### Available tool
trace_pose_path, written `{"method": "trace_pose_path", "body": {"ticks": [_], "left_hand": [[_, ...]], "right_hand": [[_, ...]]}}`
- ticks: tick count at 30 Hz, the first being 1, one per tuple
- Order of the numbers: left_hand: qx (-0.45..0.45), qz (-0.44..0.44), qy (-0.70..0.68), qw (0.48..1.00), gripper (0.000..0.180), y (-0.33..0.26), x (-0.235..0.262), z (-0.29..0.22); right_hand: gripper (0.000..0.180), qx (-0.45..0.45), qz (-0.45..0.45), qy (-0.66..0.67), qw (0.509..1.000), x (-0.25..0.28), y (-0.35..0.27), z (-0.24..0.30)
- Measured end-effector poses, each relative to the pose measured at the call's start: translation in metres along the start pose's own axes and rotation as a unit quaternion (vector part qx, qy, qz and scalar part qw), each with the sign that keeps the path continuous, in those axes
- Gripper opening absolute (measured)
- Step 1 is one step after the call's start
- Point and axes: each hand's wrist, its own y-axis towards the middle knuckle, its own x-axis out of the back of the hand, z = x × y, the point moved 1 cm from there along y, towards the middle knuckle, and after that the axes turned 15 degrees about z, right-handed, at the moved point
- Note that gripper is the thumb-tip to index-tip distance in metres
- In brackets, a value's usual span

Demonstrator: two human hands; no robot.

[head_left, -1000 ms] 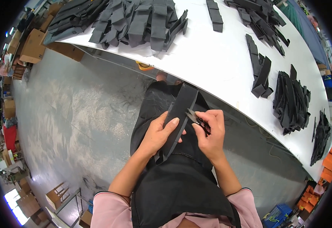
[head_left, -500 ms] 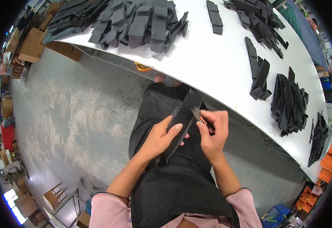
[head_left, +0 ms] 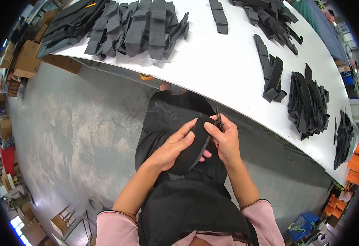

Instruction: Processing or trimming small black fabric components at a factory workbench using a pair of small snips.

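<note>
My left hand is closed round a long black fabric strip, thumb on top and fingertips showing past its right edge. The strip lies slantwise above my lap. At its upper end my right hand pinches the fabric between thumb and fingers. That same hand keeps a small pair of thread snips, narrow dark blades pointing up beside the strip; their handle is mostly hidden by the fingers. Beneath both hands lies a black apron, with loose threads across its upper part.
A white table runs slantwise ahead of me. On it are rows of black strips, a bundle of strips and folded black fabric. A blue crate stands on the floor at lower right, near orange stacks.
My right hand has moved up and left, from holding the snips beside the strip to pinching its upper end. The strip now curves more, and the view has shifted slightly.
</note>
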Motion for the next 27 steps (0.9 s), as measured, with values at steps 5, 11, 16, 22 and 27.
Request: {"method": "trace_pose_path", "body": {"ticks": [5, 11, 16, 22, 27], "left_hand": [[0.0, -0.051, 0.032, 0.998, 0.051, 0.003, 0.008, -0.004], [0.034, -0.03, 0.035, 0.998, 0.05, -0.002, 0.006, -0.009], [0.053, -0.009, 0.048, 0.997, 0.048, -0.005, 0.006, -0.014], [0.077, -0.025, 0.056, 0.995, 0.048, -0.005, 0.008, -0.015], [0.092, -0.016, 0.072, 0.993, 0.047, -0.007, 0.01, -0.016]], "right_hand": [[0.023, 0.156, -0.111, -0.494, 0.848, -0.012, -0.014, 0.024], [0.029, 0.189, -0.022, -0.562, 0.805, 0.005, -0.018, 0.033], [0.025, 0.192, 0.016, -0.553, 0.81, 0.007, -0.015, 0.038], [0.019, 0.174, -0.034, -0.47, 0.865, 0.001, -0.021, 0.026], [0.02, 0.153, -0.028, -0.424, 0.892, 0.002, -0.025, 0.02]]}}
